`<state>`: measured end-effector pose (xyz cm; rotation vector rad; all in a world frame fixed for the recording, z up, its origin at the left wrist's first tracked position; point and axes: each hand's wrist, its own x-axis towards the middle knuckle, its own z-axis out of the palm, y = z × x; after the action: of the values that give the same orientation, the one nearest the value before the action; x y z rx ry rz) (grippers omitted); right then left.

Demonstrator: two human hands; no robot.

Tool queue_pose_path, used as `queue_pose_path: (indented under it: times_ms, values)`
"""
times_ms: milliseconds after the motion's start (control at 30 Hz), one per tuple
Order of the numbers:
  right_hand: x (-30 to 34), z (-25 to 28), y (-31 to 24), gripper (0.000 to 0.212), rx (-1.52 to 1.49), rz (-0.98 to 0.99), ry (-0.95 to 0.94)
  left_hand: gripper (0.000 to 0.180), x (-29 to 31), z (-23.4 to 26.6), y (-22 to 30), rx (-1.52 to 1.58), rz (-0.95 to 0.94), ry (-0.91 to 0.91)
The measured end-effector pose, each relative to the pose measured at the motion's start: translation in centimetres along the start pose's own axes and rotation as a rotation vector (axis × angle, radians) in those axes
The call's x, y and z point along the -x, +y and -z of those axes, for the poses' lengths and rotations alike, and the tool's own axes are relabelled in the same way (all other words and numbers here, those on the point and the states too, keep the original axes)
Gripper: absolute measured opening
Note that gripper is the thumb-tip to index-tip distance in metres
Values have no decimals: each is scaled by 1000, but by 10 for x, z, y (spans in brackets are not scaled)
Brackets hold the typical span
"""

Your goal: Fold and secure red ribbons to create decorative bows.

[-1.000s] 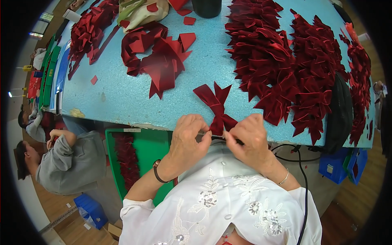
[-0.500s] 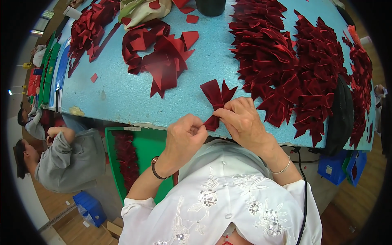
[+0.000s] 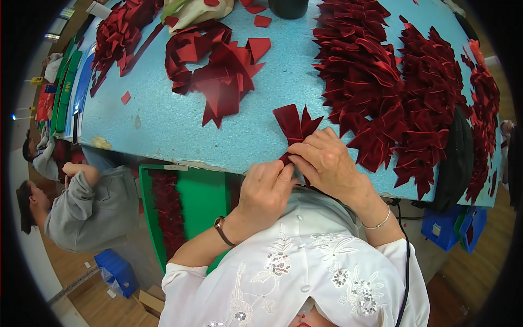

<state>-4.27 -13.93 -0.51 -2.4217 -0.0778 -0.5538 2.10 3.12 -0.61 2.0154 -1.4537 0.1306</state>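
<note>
A dark red velvet ribbon bow (image 3: 297, 126) lies at the front edge of the blue table, its cut tails pointing away from me. My right hand (image 3: 327, 163) pinches it near its middle, thumb and fingers closed. Close beside, my left hand (image 3: 266, 192) is also closed, its fingertips on the near end of the same ribbon and partly hiding it. Just to the right, a long row of finished red bows (image 3: 357, 71) lies overlapped on the table, with a second row (image 3: 427, 98) beyond it.
Loose red ribbon (image 3: 220, 82) lies on the blue table (image 3: 163, 131) ahead of me. A black cylindrical container (image 3: 289, 6) stands at the back. A green bin (image 3: 204, 196) with red bows sits below the edge, left. A person in a grey top (image 3: 98, 212) sits further left.
My left hand has shifted right and slightly down, closer to my right hand. The near end of the bow is now mostly covered by my fingers.
</note>
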Motion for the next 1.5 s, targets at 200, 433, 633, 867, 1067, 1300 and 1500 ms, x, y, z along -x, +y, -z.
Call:
queue_pose_path:
  times_ms: [200, 433, 633, 867, 1067, 1300, 1500]
  values:
    - [-6, 2, 0, 10, 40, -16, -76, 23, 2, -3, -3, 14, -16, 20]
    - [-10, -1, -2, 10, 127, -21, -133, 17, 3, -4, -6, -6, -63, 62]
    - [-9, -6, -3, 11, 164, -29, -152, 17, 15, -5, -9, 14, -105, 36]
    - [-6, 1, 3, 8, 10, 25, -78, 19, 21, 16, -20, 226, -67, 67]
    - [-7, 9, -2, 8, -52, -1, -67, 17, 9, 28, -16, 272, 436, 82]
    - [5, 16, -2, 9, -105, -162, 156, 12, -11, 26, -15, 196, 411, -120]
    - [20, 24, -5, 14, -246, -433, 145, 6, -19, 29, -14, 486, 603, -163]
